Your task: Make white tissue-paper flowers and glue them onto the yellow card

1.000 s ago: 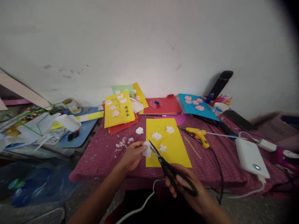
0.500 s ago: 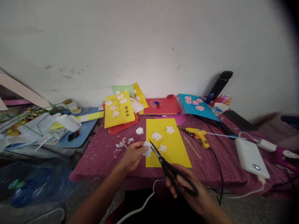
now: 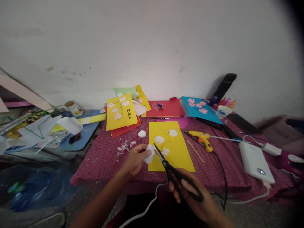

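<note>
A small piece of white paper is pinched between the thumb and fingers of my left hand. My right hand grips black-handled scissors, their blades parted and the tips right beside the paper's edge. Beneath them lies a yellow card with thin drawn stems and three white paper flowers. To the left of the card, a white paper wad rests on the checked tablecloth, near a scatter of white paper scraps.
A yellow glue gun with a glue stick lies right of the card, its black cord trailing over the front edge. Further right sits a white power bank. Finished flower cards are stacked at back left; a blue card leans at back right.
The white paper in my left hand has turned and tilted slightly. The scissors have shifted a little right and down, with their blades still apart.
</note>
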A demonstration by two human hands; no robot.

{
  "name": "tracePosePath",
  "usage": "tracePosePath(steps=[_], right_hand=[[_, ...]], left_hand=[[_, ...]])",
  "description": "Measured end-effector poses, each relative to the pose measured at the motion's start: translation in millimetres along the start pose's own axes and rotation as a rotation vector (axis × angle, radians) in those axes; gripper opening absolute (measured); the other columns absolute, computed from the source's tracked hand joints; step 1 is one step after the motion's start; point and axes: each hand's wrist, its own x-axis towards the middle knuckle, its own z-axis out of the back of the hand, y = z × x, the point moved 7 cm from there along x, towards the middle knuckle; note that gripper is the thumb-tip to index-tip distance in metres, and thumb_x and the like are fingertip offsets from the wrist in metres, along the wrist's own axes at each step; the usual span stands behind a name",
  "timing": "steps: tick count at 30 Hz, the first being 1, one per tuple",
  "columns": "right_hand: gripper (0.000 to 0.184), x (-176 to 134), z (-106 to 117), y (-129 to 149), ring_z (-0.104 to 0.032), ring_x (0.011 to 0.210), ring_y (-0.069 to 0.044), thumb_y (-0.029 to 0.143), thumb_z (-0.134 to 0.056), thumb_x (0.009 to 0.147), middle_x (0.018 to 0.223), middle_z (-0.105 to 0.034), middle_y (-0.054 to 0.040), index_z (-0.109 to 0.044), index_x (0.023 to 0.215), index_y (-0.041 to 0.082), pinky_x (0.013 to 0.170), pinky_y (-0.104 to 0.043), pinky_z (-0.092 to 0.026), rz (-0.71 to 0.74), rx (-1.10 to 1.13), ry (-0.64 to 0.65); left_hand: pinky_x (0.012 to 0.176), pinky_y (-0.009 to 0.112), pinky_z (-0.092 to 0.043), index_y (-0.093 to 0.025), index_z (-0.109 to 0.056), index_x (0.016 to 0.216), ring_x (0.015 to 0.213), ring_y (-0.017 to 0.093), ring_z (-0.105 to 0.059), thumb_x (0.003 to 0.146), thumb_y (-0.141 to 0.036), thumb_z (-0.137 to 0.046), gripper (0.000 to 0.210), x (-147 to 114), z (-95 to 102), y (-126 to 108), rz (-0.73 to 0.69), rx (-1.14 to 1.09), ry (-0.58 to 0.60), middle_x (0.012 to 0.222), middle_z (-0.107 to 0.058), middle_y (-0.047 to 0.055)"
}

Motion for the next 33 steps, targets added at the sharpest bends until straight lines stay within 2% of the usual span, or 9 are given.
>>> tracePosePath(steps=[17,25,33], right_hand=[[0.047,1.5,0.9,-5.6,-0.065,0.066,-0.018,0.042,-0.078,0.082,0.087,-0.074,-0.0117,-0.066,0.12,0.017,0.057,-0.028,-0.046,-0.033,-0.018,-0.008],[0.048,4.2,1.3,-4.8,-0.065,0.066,-0.019,0.042,-0.079,0.08,0.086,-0.074,-0.0117,-0.068,0.119,0.017,0.056,-0.028,-0.046,-0.03,-0.016,-0.021],[0.045,3.7,3.3,-6.2,-0.062,0.062,-0.017,0.043,-0.077,0.082,0.082,-0.072,-0.0104,-0.068,0.118,0.017,0.054,-0.026,-0.044,-0.01,-0.027,-0.014]], left_hand=[[0.064,0.025,-0.049,-0.013,-0.07,0.084,0.063,0.012,-0.063,0.062,-0.03,-0.091,0.035,0.1,-1.0,0.6,-0.021,0.021,0.016,0.077,-0.072,0.003],[0.067,0.025,-0.049,-0.014,-0.069,0.093,0.071,0.015,-0.066,0.065,-0.029,-0.088,0.037,-1.8,-1.7,3.2,-0.036,0.113,0.074,0.085,-0.073,0.005],[0.067,0.024,-0.049,-0.016,-0.066,0.097,0.07,0.013,-0.065,0.071,-0.028,-0.084,0.034,-2.3,-2.9,6.7,-0.058,0.167,0.133,0.086,-0.073,0.003]])
